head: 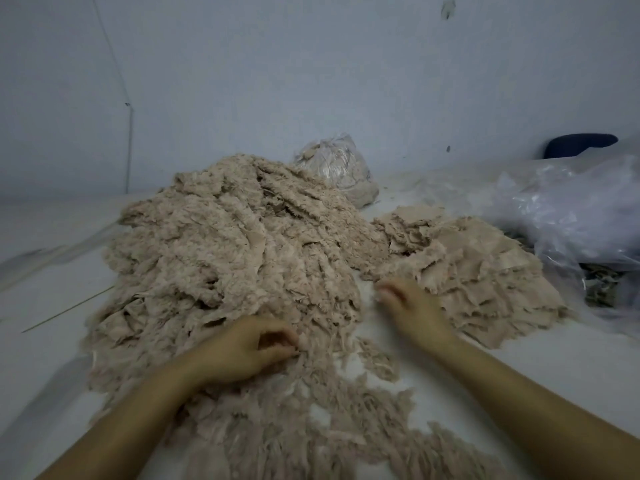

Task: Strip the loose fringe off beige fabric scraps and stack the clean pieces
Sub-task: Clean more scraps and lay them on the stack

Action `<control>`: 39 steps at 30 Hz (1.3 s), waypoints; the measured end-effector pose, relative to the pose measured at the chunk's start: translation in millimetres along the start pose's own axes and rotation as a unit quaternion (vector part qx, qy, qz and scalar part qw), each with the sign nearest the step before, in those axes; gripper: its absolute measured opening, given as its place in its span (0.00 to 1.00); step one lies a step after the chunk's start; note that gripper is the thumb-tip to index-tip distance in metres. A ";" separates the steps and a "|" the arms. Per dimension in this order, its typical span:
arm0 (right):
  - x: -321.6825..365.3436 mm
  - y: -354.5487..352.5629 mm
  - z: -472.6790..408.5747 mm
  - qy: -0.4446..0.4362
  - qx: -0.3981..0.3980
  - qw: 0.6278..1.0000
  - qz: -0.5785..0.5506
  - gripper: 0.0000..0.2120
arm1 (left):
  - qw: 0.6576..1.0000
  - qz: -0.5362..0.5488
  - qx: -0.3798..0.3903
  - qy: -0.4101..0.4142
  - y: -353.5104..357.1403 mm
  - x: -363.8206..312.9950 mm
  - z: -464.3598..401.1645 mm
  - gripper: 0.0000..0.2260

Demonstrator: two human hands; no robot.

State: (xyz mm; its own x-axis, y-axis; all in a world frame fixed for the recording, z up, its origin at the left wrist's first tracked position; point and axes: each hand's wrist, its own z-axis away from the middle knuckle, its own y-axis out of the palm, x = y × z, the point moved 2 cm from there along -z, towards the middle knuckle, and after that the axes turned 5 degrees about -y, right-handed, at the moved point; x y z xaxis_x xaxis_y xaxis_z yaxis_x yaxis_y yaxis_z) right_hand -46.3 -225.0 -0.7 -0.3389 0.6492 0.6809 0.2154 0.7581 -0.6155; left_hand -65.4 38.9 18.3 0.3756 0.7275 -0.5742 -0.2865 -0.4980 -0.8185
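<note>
Scraps in a big heap [235,244] rise ahead of me on the white table [45,341], shaggy and beige, their edges thick with loose threads. My left hand [242,348] rests at the heap's near edge, fingers curled and pinching a bit of fringed cloth there. My right hand [412,306] hovers over the bare strip of table between the heap and the stack [478,268], which sits to the right, lower and flatter, made of smooth-faced pieces with ragged outlines. Its fingers are blurred and seem loosely bent; whether they have hold of anything I cannot tell. That strip between the two piles is narrow and runs back toward the wall [311,81]. Fringe [311,427] lies strewn close to me between my forearms, soft, feathery tufts spread thin with patches of table showing through. To the left of the heap the table is open out to its far edge, with a thin stick [69,311] lying on it at a slant. On the right, crumpled clear plastic [571,216] crowds just beside the stack. Behind the heap, against the wall, sits a bag [339,171] of clear film stuffed with pale material. A dark rounded object [581,143] shows beyond the plastic.
</note>
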 end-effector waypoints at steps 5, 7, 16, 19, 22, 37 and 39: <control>14.0 38.3 53.9 -0.104 0.224 0.969 0.003 0.17 | 0.974 -0.189 0.105 0.064 -3.6 17.4 29.4 0.25; 19.8 33.1 58.7 -0.062 0.155 0.985 -0.052 0.16 | 0.965 -0.233 0.085 0.090 -3.9 28.6 31.8 0.24; 69.7 72.0 41.9 0.033 0.202 0.960 -0.191 0.08 | 0.989 -0.049 -0.115 0.080 2.5 14.4 -2.4 0.11; 75.2 77.3 36.4 0.035 0.161 0.965 -0.203 0.17 | 0.977 0.041 -0.200 0.059 2.4 -7.7 -18.7 0.09; 68.2 69.2 32.2 0.095 0.093 0.944 -0.302 0.21 | 0.984 0.056 -0.167 0.036 -8.1 -16.6 -24.6 0.11; 51.5 36.8 27.3 0.099 0.151 0.932 -0.315 0.13 | 0.991 0.117 -0.055 0.023 0.9 -18.8 -34.5 0.08; 55.1 40.4 26.6 0.064 0.137 0.946 -0.286 0.10 | 0.993 0.092 -0.059 0.034 3.9 -22.7 -39.1 0.07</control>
State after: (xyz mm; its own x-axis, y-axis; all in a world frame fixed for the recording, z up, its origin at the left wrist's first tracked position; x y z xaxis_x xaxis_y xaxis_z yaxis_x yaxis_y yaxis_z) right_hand -80.7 -160.3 1.4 -0.2100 0.1538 0.9655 -0.2217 0.9543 -0.2002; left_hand -40.6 2.0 27.2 0.3873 0.5877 -0.7104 -0.2519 -0.6738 -0.6947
